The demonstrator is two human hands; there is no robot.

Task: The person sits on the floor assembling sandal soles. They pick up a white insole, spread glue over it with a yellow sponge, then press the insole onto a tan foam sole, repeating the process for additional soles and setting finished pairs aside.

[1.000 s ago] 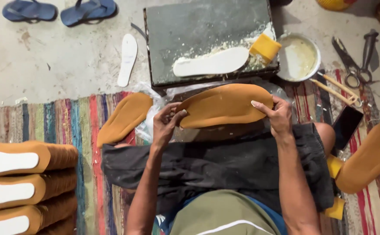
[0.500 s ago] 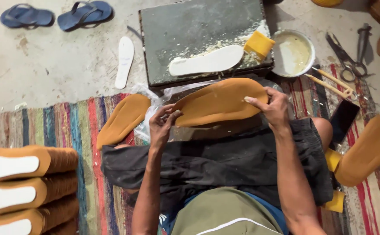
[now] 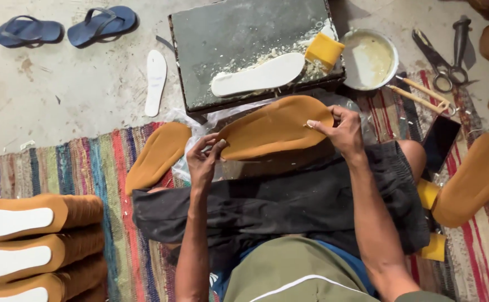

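Tan leather sole piece [image 3: 275, 127] held flat above the lap, level and lengthwise from left to right, just in front of the dark slab [image 3: 244, 33]. Left hand [image 3: 202, 159] closed on its near-left end, thumb on top and fingers curled under the edge. Right hand [image 3: 342, 131] gripping the far-right end, fingertips pinching the rim. Under the piece, crinkled clear plastic [image 3: 200, 120] and a dark cloth [image 3: 289, 201] spread across the knees. On the slab, a white insole [image 3: 258, 74] lying in smeared glue, with a yellow sponge [image 3: 324, 49] at its right end. Just right of the slab, a round metal pan [image 3: 370, 59] of pale glue, its wooden handle [image 3: 421, 95] pointing toward the scissors [image 3: 443, 61] on the floor. Second tan piece [image 3: 158, 154] lying on the striped rug [image 3: 76, 168], just left of the left hand. Third tan piece [image 3: 471, 176] to the right, beside a dark phone [image 3: 439, 142]. At lower left, a stack of tan soles [image 3: 37, 240] with white insoles on top. Farther off on the bare concrete, a loose white insole [image 3: 156, 81] and a pair of blue flip-flops [image 3: 65, 29].
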